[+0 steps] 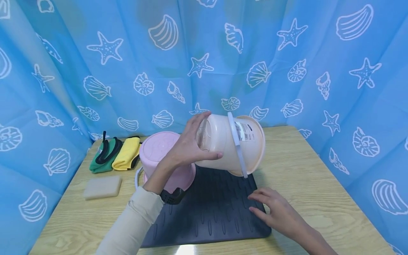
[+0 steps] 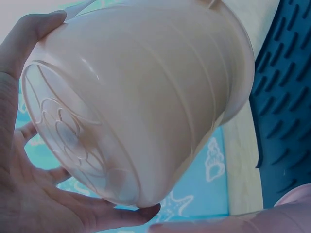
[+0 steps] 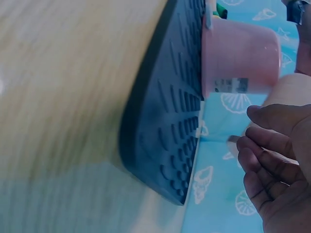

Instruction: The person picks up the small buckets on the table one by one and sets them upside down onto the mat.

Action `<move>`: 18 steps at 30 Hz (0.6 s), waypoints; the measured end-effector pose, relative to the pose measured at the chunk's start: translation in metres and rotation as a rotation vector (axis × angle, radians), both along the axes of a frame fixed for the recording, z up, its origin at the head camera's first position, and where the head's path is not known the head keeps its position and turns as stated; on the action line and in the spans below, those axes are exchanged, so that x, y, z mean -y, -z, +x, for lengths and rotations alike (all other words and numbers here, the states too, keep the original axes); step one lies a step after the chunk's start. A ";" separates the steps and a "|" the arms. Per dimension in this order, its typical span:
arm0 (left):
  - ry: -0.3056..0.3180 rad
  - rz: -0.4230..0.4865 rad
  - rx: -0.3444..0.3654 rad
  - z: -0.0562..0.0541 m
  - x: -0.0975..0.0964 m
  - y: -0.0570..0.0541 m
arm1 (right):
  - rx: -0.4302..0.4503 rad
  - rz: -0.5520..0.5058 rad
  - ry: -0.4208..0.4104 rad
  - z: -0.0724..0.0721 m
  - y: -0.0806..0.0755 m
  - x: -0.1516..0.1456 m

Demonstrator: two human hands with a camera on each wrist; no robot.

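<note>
My left hand grips a cream plastic bucket round its base end, holding it tipped on its side above the dark mat. The bucket's rim points right in the head view, and its white handle hangs across the side. In the left wrist view, thumb and fingers spread around the base, which has a raised flower pattern. My right hand is over the mat's right edge with fingers loosely bent, holding nothing. Upside down on the mat stands a pink bucket, partly hidden behind my left forearm.
At the table's left lie a folded green cloth with black straps, a yellow cloth and a pale sponge block. A blue curtain with shell prints surrounds the wooden table at the back and both sides.
</note>
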State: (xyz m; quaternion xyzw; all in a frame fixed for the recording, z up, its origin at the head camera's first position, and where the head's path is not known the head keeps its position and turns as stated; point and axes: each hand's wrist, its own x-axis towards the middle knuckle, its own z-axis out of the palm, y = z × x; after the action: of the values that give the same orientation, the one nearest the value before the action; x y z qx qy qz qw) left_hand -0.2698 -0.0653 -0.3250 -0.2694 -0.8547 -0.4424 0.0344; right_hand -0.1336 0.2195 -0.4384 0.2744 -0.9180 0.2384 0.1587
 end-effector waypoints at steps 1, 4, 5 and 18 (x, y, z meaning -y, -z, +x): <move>-0.001 -0.005 -0.002 0.000 0.000 -0.001 | -0.002 0.006 -0.012 0.001 0.002 0.000; -0.003 -0.024 -0.014 0.002 -0.001 -0.003 | 0.007 0.029 -0.036 0.002 0.007 0.001; -0.004 -0.031 -0.018 0.003 -0.002 -0.003 | 0.018 0.038 -0.039 0.003 0.009 0.001; -0.011 -0.109 -0.023 0.006 -0.006 -0.010 | 0.092 0.098 -0.105 0.007 0.028 0.001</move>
State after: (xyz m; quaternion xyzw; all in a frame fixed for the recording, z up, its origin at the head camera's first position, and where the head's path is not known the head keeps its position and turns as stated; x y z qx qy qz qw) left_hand -0.2633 -0.0596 -0.3150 -0.2712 -0.8786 -0.3919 0.0317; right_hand -0.1261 0.2182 -0.4668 0.3184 -0.9192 0.2134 0.0902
